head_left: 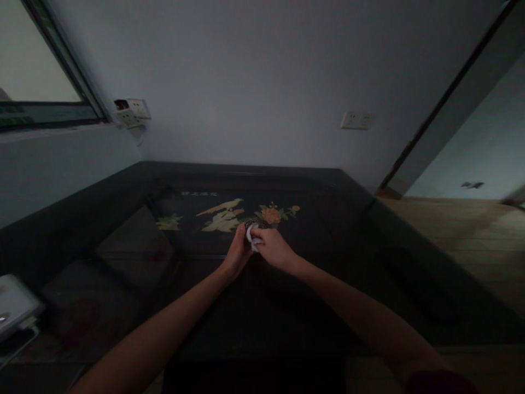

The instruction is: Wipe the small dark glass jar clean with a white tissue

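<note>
Both hands meet over the middle of a dark, glossy table [279, 306]. My left hand [238, 250] is closed around the left side of a small, dark object with a shiny rim [250, 223]; its kind is too dim and covered to tell. My right hand [273, 243] pinches a crumpled white cloth or tissue [252, 239], pressed against that object. Behind the hands, the tabletop shows a bird picture [221, 216] and an orange flower [271, 214].
A white device [16, 306] with a cable lies at the table's left edge. Wall sockets [356, 120] are above the far edge, with a socket block [129, 116] in the left corner. A window [41, 60] is upper left; wooden floor [443, 230] shows right.
</note>
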Motion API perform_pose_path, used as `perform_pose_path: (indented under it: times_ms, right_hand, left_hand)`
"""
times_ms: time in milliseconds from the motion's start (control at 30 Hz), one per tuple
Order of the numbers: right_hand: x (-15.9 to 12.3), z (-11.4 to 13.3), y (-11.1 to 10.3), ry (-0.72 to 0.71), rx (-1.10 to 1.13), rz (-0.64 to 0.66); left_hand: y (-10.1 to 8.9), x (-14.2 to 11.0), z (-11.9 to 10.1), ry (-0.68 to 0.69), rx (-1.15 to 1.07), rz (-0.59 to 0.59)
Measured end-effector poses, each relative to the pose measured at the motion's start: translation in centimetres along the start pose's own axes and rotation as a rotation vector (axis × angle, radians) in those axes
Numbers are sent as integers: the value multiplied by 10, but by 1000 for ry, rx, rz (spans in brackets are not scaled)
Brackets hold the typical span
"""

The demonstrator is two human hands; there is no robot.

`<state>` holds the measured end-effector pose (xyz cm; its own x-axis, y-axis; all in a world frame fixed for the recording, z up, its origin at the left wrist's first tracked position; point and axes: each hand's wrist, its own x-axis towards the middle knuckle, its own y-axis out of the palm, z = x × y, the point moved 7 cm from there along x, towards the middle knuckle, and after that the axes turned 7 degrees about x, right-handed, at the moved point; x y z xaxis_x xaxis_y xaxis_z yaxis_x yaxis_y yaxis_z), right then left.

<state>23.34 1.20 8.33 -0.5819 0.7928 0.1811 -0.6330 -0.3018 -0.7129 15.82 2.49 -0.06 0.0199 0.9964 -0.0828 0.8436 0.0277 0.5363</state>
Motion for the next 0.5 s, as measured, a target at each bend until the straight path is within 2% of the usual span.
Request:
perform_pose_path:
  times_ms: [100, 233, 367, 500]
  right_hand:
    - [-6, 9, 3, -9, -337, 89]
    - [-14, 22, 11, -104, -643, 253]
    - [-19, 20, 17, -63, -790, 302]
    - [-20, 19, 18, -19, -794, 295]
  left_hand:
    - [1, 0, 0, 12, 6, 10]
    - [3, 1, 1, 19, 40, 20]
    - [7, -2, 2, 38, 158, 82]
    - [9, -4, 1, 54, 179, 97]
